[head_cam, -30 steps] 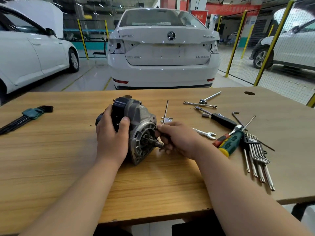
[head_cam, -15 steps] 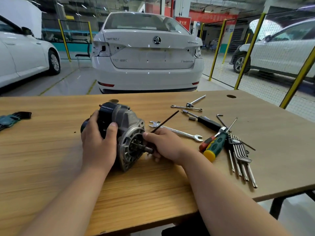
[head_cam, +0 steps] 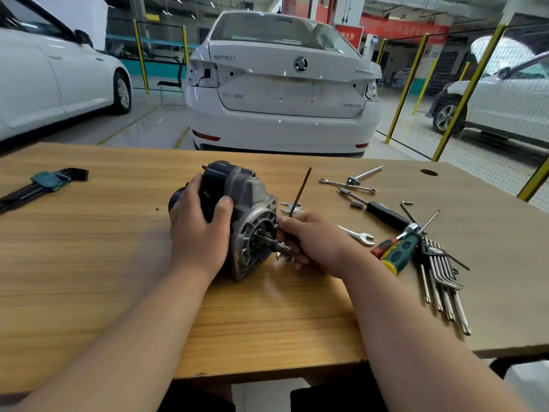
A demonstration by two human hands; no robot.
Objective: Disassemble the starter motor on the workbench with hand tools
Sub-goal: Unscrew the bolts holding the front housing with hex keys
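Note:
The starter motor [head_cam: 249,203] lies on its side in the middle of the wooden workbench [head_cam: 89,263], its grey flanged end and short shaft facing right. My left hand [head_cam: 199,230] grips the dark body from above, thumb on the housing. My right hand [head_cam: 315,242] sits against the flange by the shaft and pinches a thin dark hex key [head_cam: 300,191], whose long arm sticks up and slightly right. The key's tip is hidden behind my fingers.
A black hex key set in a teal holder [head_cam: 47,181] lies far left. Right of the motor lie spanners [head_cam: 356,233], a black-handled driver [head_cam: 383,212], a green and red screwdriver [head_cam: 398,251] and a fan of silver keys [head_cam: 442,281]. White cars stand beyond the bench.
The long arm of the hex key has swung from leaning far right to nearly upright. My left hand keeps its grip on the motor; the camera view shifted.

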